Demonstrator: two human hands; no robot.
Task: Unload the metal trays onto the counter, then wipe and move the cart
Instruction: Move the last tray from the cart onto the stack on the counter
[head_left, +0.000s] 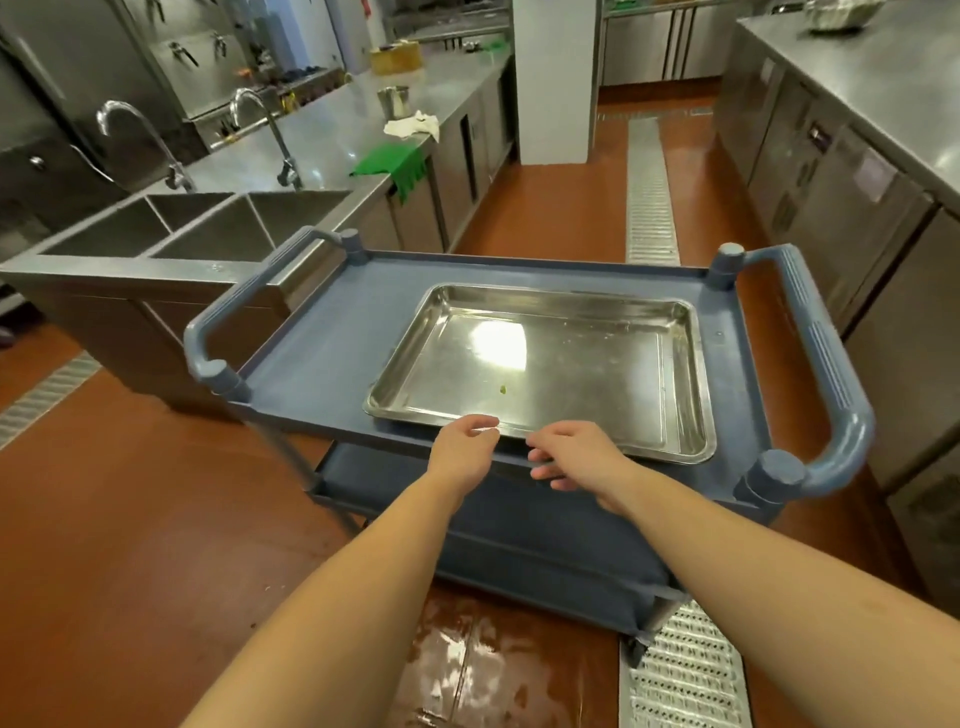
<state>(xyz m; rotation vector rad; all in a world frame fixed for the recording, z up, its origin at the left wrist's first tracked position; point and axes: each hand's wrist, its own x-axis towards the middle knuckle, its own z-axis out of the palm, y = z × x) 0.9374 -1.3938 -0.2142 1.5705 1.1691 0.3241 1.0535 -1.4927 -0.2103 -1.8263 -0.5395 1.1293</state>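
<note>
A shallow metal tray (550, 364) lies on the top shelf of a blue plastic cart (322, 332); a small green speck sits in it. My left hand (462, 447) is at the tray's near rim with fingers loosely curled, touching or almost touching the edge. My right hand (576, 457) hovers just right of it over the cart's near edge, fingers relaxed and spread, holding nothing. The cart's lower shelf (519, 540) is partly hidden by my arms.
A steel counter (332, 130) with a double sink (208, 228), two taps, a green cloth (400, 161), a white rag (413, 127) and a metal pot (393, 101) runs along the left. Steel cabinets (852, 171) line the right. Floor drain grates and a wet patch (467, 660) lie underfoot.
</note>
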